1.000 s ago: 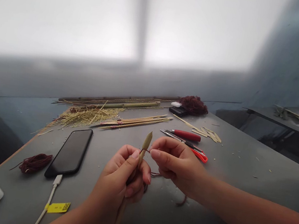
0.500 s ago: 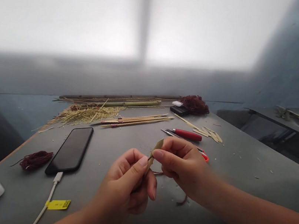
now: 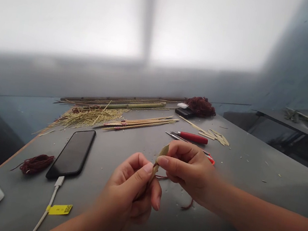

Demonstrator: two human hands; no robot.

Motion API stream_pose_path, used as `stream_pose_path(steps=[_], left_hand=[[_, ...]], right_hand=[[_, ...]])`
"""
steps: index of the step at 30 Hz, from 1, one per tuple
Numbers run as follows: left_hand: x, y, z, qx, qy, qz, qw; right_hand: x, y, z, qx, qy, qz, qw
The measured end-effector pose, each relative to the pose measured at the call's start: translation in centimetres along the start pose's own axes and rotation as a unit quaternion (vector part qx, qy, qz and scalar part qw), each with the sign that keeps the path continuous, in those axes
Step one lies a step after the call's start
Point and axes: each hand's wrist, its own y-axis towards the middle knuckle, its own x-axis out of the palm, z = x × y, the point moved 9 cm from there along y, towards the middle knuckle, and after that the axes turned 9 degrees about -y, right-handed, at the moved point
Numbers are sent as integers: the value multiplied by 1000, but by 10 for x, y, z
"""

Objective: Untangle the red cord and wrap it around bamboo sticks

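The person's left hand point(image 3: 135, 190) and right hand point(image 3: 189, 171) meet above the near middle of the tabletop point(image 3: 94, 207). Between them is a thin stick point(image 3: 163, 151), tilted, its pale, flat, pointed end rising beside the right fingertips. The left grip is narrow, thumb and forefinger pinching the stick just below that end; the other fingers curl underneath. The right grip is narrow too, thumb and forefinger pressed together at the pointed end. A dark red cord point(image 3: 161, 177) shows between the hands, and a frayed end hangs below the right hand; whether the right fingertips also hold the cord cannot be told.

Behind the right hand lie a red-handled knife point(image 3: 192, 137) and an orange-red tool point(image 3: 210, 158), partly hidden. Pale flat strips point(image 3: 218, 137) lie beyond the knife. Farther back, a tangle of dark red cord point(image 3: 201, 106) sits beside a black box point(image 3: 184, 113).

Left of these, several slim rods point(image 3: 144, 123) lie side by side, near a heap of straw-coloured shavings point(image 3: 98, 118). A phone point(image 3: 72, 155) lies left of the hands, a white cable point(image 3: 53, 193) at its near end, with a small dark red bundle point(image 3: 36, 164) just beside it.
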Motion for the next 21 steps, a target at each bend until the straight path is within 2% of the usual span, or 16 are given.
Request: stream_pose_path(steps=[9,15,18,21], left_hand=[[1,-1,3,7,4,16,1000],[-9,3,9,18,20,34,999],[-10,3,9,10,17,31,999],[-6,4,6,-4,1,9,1000]], right_hand=[[-2,3,5,6,-20,-17,1000],[-18,15,2,-88,-35,4,995],[-16,17,0,-143,-43,-40,988],[-6,14,3,-156,-39,-111,981]])
